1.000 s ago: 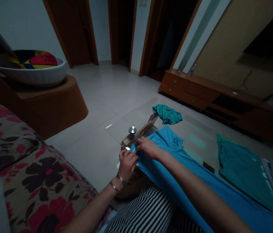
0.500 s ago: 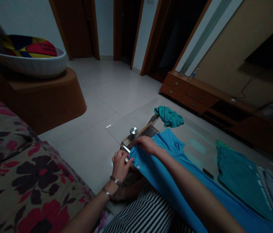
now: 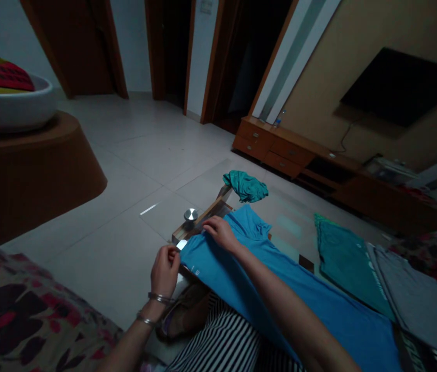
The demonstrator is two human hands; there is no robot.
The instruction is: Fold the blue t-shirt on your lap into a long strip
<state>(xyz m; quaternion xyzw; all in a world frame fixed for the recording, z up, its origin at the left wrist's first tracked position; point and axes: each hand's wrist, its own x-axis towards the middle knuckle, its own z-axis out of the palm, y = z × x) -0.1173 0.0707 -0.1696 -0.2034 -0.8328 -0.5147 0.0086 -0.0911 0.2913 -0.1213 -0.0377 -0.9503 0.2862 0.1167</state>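
on blue shirt (image 3: 241, 268), both hands pinching

We see glass tabletop (image 3: 202, 194) mid-frame: blue shirt (image 3: 280, 279), crumpled teal cloth (image 3: 246, 186), green garment (image 3: 342, 263), grey garment (image 3: 412, 299) lying on it.

A crumpled teal cloth (image 3: 246, 186) lies at the far end of the glass worktop (image 3: 187, 194), at about twelve o'clock. A round metal knob (image 3: 191, 214) stands near the worktop's corner. At three o'clock a green garment (image 3: 344, 261) lies flat, a grey garment (image 3: 412, 299) just beside it. A white bowl (image 3: 9, 106) sits on a wooden stand (image 3: 28, 165) at ten o'clock. A dark television (image 3: 400, 85) hangs above a low wooden cabinet (image 3: 291, 152) at two o'clock.
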